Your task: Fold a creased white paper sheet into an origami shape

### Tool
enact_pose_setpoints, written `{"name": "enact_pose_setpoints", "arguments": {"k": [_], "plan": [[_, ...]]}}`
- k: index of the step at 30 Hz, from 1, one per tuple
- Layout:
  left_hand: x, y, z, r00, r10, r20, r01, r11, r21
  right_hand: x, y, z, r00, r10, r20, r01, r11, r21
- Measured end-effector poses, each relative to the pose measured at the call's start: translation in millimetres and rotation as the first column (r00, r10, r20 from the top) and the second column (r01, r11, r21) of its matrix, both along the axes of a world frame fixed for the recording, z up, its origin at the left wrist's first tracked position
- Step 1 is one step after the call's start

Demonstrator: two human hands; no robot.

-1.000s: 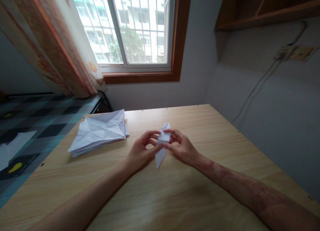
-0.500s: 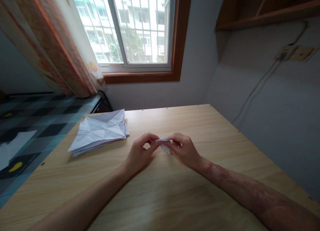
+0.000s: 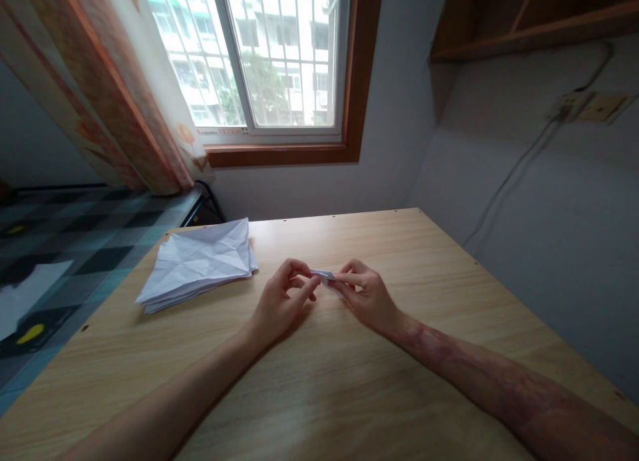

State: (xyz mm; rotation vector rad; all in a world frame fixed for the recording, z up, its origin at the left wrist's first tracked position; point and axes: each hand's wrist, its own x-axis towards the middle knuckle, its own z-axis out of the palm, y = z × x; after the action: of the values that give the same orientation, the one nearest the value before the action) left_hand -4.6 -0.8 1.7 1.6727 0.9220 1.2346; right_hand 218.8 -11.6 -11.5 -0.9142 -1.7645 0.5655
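Note:
A small folded piece of white paper [image 3: 323, 275] is pinched between my two hands just above the wooden table [image 3: 349, 394]. My left hand [image 3: 279, 301] grips its left end with thumb and forefinger. My right hand [image 3: 363, 295] grips its right end, fingers curled over it. Most of the paper is hidden by my fingers; only a thin edge shows.
A stack of creased white paper sheets [image 3: 197, 265] lies on the table to the left of my hands. A bed with a checked cover [image 3: 60, 248] stands beyond the table's left edge. A window [image 3: 259, 62] and a curtain [image 3: 110, 88] are behind; a wall is close on the right.
The folded paper stood upright as a long pointed shape one second ago. It now lies flat and compact between my fingertips, and both hands have drawn slightly closer to the table.

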Motion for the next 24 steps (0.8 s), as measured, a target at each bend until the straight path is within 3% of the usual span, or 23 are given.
{"name": "enact_pose_setpoints", "arguments": {"k": [4,10,15,21,24], "plan": [[-2.0,0.5,0.8,0.998,0.049,-0.040,-0.048,0.999,0.015,0.1,-2.1,3.5,0.997,0.060,0.056,-0.059,0.998,-0.015],[-0.7,0.4,7.4,0.993,0.019,-0.114,-0.012,0.998,0.059,0.7,-3.4,10.5,0.989,0.135,0.052,-0.135,0.991,-0.008],[2.0,-2.6,12.6,0.988,-0.112,-0.104,0.115,0.993,0.025,-0.7,-1.2,11.5,0.994,0.103,-0.036,-0.104,0.995,-0.008],[-3.1,-4.7,16.0,0.966,-0.235,-0.110,0.238,0.971,0.008,-1.5,-1.7,4.7,0.988,0.081,-0.128,-0.103,0.979,-0.178],[-3.7,-4.5,12.9,0.960,-0.259,-0.111,0.260,0.966,-0.009,-1.8,-1.7,1.8,0.993,0.046,-0.105,-0.066,0.980,-0.189]]}}
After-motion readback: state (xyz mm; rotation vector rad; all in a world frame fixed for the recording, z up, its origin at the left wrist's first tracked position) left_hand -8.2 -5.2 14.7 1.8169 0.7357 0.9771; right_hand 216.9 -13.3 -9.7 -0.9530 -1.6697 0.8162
